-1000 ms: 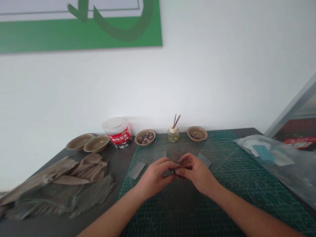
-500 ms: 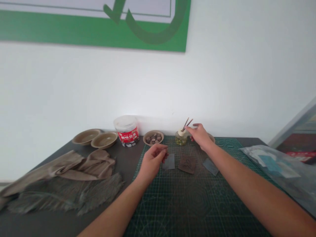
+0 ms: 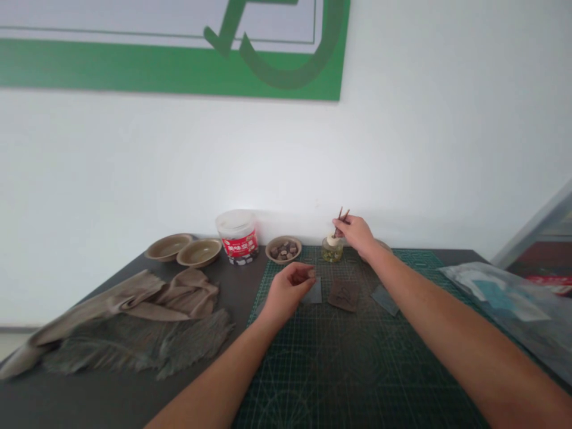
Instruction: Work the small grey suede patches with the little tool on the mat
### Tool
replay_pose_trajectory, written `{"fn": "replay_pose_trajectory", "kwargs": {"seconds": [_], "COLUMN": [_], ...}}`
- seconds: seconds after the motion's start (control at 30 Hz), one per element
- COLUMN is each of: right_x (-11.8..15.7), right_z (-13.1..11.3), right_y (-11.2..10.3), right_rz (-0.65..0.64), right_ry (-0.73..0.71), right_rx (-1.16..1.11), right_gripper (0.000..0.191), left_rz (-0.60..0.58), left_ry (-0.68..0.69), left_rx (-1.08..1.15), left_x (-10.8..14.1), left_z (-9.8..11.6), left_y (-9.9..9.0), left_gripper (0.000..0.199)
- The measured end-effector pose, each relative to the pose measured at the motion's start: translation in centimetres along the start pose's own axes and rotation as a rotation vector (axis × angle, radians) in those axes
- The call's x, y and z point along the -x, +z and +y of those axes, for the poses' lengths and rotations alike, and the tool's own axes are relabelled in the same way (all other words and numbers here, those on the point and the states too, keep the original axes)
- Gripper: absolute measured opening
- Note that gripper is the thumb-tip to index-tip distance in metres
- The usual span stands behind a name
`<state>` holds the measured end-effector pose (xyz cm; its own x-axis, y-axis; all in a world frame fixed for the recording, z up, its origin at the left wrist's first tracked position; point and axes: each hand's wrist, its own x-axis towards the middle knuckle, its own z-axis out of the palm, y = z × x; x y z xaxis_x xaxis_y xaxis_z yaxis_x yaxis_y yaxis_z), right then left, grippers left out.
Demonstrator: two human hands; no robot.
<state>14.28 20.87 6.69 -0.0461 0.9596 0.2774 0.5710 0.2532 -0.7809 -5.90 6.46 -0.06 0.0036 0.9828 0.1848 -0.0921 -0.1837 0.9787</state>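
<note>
My right hand (image 3: 355, 232) pinches thin brown sticks (image 3: 342, 215) just above a small glass bottle (image 3: 332, 250) with a cream neck and yellow-green contents. My left hand (image 3: 292, 286) has its fingertips pressed together on something small, too tiny to name, above a grey square (image 3: 316, 292). Between the hands, nearer to me, a brown square piece (image 3: 343, 296) with a dark marking lies on the green cutting mat (image 3: 330, 369). Another grey square (image 3: 385, 300) lies beside my right forearm. Behind my left hand a bowl holds brown chunks (image 3: 284, 250).
At the left stand two tan bowls (image 3: 199, 252) and a red-labelled plastic tub (image 3: 239, 238). Brown cloth (image 3: 187, 295) and grey frayed cloth (image 3: 134, 345) lie in front of them. A bowl (image 3: 383, 245) is partly behind my right wrist. Clear plastic packaging (image 3: 513, 304) lies at the right edge.
My right hand's fingers have closed around the sticks at the bottle, where they were more spread before. My left hand now shows a small item at its fingertips. The view has shifted slightly.
</note>
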Motion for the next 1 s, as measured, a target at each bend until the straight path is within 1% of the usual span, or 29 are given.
{"fn": "replay_pose_trajectory", "kwargs": {"seconds": [0.17,0.23,0.4,0.63,0.7,0.83,1.0], "right_x": [0.0,0.0,0.1,-0.6,-0.5,-0.2,-0.1], "right_z": [-0.4,-0.4,-0.4,-0.6,-0.6,-0.6,-0.6], "right_y": [-2.0,-2.4,-2.1,-2.4,-2.5,-2.8,-3.0], "right_rz": [0.021,0.021,-0.010,-0.015,-0.002,0.057,0.090], "right_ry": [-0.015,-0.019,-0.031,-0.063,-0.074,-0.094,-0.089], "right_rx": [0.069,0.101,0.161,0.214,0.242,0.277,0.302], "right_gripper": [0.028,0.026,0.019,0.018,0.018,0.025,0.025], "left_rz": [0.000,-0.010,-0.018,0.007,0.013,0.014,0.016], "left_ry": [-0.025,-0.031,-0.037,-0.066,-0.067,-0.070,-0.067], "left_rx": [0.005,0.000,-0.005,0.010,0.018,0.029,0.031], "left_x": [-0.3,-0.3,-0.3,-0.3,-0.3,-0.3,-0.4], "left_z": [-0.7,-0.8,-0.6,-0.5,-0.5,-0.7,-0.7], "left_y": [-0.3,-0.3,-0.2,-0.3,-0.3,-0.3,-0.4], "left_gripper": [0.035,0.036,0.037,0.038,0.038,0.037,0.037]}}
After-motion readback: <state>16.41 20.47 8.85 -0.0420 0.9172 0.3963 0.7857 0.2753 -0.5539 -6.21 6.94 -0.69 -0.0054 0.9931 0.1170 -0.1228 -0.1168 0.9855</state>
